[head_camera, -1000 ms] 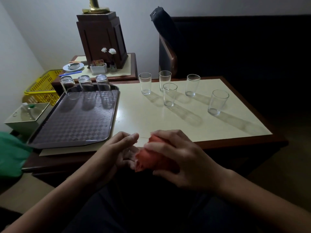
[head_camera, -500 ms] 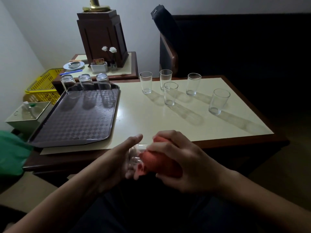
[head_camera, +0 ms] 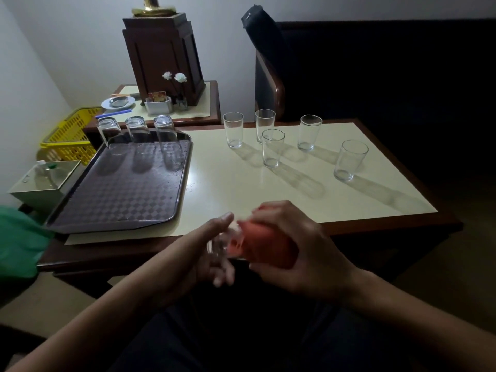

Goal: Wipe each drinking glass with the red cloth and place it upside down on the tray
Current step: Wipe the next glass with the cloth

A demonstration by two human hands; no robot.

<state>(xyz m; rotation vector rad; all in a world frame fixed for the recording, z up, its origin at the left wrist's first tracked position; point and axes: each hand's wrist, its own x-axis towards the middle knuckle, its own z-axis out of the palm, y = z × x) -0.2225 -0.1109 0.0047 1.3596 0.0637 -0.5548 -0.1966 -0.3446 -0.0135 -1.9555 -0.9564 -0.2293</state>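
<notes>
Outside red cloth (head_camera: 268, 245), more glass (head_camera: 221, 244) now

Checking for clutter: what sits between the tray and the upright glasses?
Head view: bare tabletop between tray and upright glasses, save tiny specks.

Three upside-down glasses (head_camera: 110, 134) (head_camera: 138, 132) (head_camera: 167, 138) at ten o'clock, on one tray (head_camera: 120, 194). Five upright glasses (head_camera: 233, 130) (head_camera: 265, 124) (head_camera: 273, 149) (head_camera: 310, 132) (head_camera: 350, 159) from twelve to two o'clock, on one table (head_camera: 228, 189). One held glass (head_camera: 222, 244) at six o'clock. Makes nine drinking glasses in all. One red cloth (head_camera: 268, 242). Two hands: left hand (head_camera: 204, 253), right hand (head_camera: 303, 251). Two white flowers (head_camera: 167, 75) (head_camera: 180, 77) at eleven o'clock. One yellow basket (head_camera: 69, 135) and one saucer (head_camera: 118, 103) toward ten o'clock.
</notes>
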